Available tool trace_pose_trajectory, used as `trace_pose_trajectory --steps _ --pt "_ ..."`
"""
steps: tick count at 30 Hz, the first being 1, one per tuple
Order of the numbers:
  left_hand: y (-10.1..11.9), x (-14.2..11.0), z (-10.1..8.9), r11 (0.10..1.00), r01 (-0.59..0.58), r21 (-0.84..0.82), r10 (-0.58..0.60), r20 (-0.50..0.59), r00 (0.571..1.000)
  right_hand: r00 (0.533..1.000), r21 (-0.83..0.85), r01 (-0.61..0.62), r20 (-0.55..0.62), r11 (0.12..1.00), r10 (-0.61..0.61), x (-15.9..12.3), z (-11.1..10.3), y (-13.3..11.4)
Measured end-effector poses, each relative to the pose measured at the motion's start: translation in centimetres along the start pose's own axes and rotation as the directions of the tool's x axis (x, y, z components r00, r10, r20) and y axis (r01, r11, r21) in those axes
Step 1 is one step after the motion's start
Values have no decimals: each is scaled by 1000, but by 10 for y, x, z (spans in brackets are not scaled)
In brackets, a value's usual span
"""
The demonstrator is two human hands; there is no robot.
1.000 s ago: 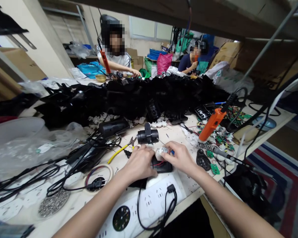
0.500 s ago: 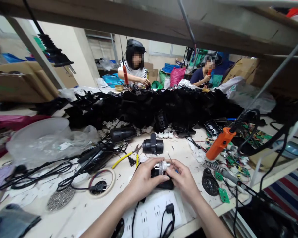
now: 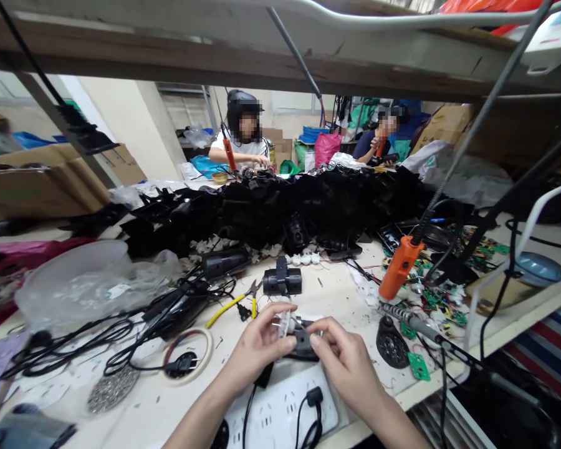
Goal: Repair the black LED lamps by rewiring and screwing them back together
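Observation:
My left hand (image 3: pixel 257 346) pinches a small white part with metal pins (image 3: pixel 284 324) just above the bench. Close beside it, my right hand (image 3: pixel 343 358) has its fingers closed on the edge of a small black housing (image 3: pixel 303 344) that hangs under the white part. Both hands hover over a white power strip (image 3: pixel 285 405) with black plugs in it. A black cylindrical unit (image 3: pixel 282 282) lies just beyond my hands, and yellow-handled pliers (image 3: pixel 234 301) lie to its left.
An orange electric screwdriver (image 3: pixel 399 268) hangs on a coiled cable at the right, above green circuit boards (image 3: pixel 419 366). A long heap of black plastic parts (image 3: pixel 280 206) crosses the bench. Cables and a clear bag (image 3: pixel 93 280) lie left. Two people sit beyond the heap.
My view has tilted up and shifted. My hands have lifted the white part and black housing slightly and turned them, with the left hand now pinching the white part.

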State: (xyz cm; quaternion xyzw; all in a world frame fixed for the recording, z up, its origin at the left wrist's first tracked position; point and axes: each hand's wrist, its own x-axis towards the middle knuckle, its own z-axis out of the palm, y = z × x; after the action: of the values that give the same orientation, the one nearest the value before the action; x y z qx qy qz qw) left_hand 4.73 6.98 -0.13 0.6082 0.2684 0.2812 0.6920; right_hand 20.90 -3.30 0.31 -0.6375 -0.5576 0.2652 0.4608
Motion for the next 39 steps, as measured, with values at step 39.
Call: trace_pose_trajectory --steps 39 --pt "-8 21 26 700 -271 661 378 -21 925 998 -102 34 -58 994 -40 -2 1 5"
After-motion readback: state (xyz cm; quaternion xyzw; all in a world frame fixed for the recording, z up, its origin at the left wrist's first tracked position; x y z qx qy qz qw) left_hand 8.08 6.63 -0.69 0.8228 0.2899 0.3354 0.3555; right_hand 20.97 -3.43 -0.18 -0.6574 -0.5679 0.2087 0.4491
